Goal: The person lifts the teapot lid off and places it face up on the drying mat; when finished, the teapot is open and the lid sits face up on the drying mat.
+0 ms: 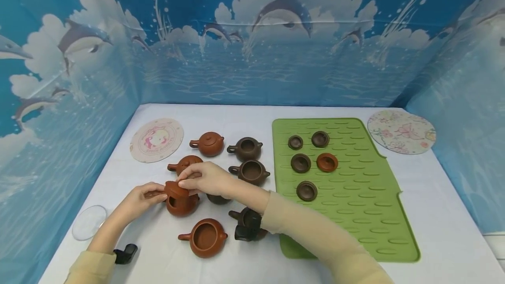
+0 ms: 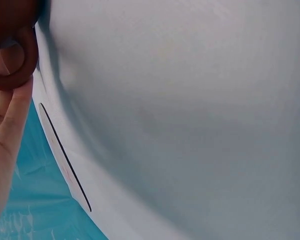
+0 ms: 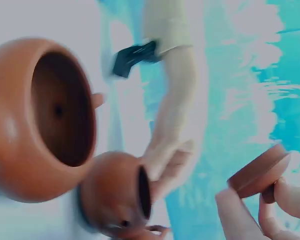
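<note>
A reddish-brown clay teapot point(image 1: 182, 206) stands left of centre, its mouth partly uncovered. My left hand point(image 1: 143, 200) holds it at the handle, and the left wrist view shows fingers against the ring-shaped handle point(image 2: 29, 62). Over the mouth, my right hand point(image 1: 210, 182) pinches a matching lid point(image 1: 176, 189). In the right wrist view this lid point(image 3: 260, 172) is tilted, with fingers at its knob and edge, apart from the teapot point(image 3: 110, 192). An uncovered reddish teapot point(image 1: 205, 237) sits nearer the front. Behind my right hand is a lidded reddish teapot point(image 1: 185, 164).
Another lidded teapot point(image 1: 210, 143) and several dark uncovered teapots point(image 1: 252, 172) stand close by, some partly behind my right arm. Several lids point(image 1: 307, 191) lie on a green mat point(image 1: 367, 205) at right. Round discs point(image 1: 157, 140) and a clear disc point(image 1: 89, 222) lie on the white table.
</note>
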The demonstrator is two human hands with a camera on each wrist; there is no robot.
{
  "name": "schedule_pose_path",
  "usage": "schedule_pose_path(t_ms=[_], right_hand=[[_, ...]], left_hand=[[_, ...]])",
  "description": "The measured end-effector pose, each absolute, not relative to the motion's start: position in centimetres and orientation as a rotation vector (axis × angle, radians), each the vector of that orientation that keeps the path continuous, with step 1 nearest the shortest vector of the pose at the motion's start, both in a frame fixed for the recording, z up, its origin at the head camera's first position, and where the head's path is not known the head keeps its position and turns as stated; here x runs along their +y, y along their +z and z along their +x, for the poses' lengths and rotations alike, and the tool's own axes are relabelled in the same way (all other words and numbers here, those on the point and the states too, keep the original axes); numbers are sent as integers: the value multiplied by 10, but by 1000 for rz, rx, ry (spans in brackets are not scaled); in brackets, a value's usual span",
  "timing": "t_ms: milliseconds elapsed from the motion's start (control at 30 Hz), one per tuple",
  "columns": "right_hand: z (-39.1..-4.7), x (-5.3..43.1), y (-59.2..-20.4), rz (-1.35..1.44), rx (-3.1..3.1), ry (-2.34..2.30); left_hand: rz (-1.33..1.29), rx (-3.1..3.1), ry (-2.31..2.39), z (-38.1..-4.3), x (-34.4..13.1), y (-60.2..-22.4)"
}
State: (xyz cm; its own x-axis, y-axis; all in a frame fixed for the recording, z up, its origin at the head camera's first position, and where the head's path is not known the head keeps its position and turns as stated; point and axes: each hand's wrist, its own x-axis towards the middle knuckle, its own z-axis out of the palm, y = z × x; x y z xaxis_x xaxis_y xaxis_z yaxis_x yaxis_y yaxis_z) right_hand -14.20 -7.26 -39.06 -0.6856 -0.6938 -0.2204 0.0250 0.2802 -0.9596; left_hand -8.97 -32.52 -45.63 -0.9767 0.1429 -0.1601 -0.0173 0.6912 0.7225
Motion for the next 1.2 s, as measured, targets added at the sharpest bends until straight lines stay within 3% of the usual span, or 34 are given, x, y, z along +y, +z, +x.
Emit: schedule_pose_path(t_ms=[300, 467, 700, 1000, 1200], right_hand=[[-143, 38, -385, -308, 1391, -1906], [-140, 119, -403, -171, 1319, -2053], [-129, 212, -433, -189, 1365, -2117], [-119, 247, -450, 15, 2258, -1498], [-114, 253, -458, -41, 2639, -1084]], left_hand=[[122, 2671, 1244, -86, -327, -460], [104, 2673, 1236, -84, -326, -459], [116, 2686, 1213, -83, -326, -457], [162, 2763, 1209, -85, -325, -460], [147, 2768, 1182, -87, -323, -459]])
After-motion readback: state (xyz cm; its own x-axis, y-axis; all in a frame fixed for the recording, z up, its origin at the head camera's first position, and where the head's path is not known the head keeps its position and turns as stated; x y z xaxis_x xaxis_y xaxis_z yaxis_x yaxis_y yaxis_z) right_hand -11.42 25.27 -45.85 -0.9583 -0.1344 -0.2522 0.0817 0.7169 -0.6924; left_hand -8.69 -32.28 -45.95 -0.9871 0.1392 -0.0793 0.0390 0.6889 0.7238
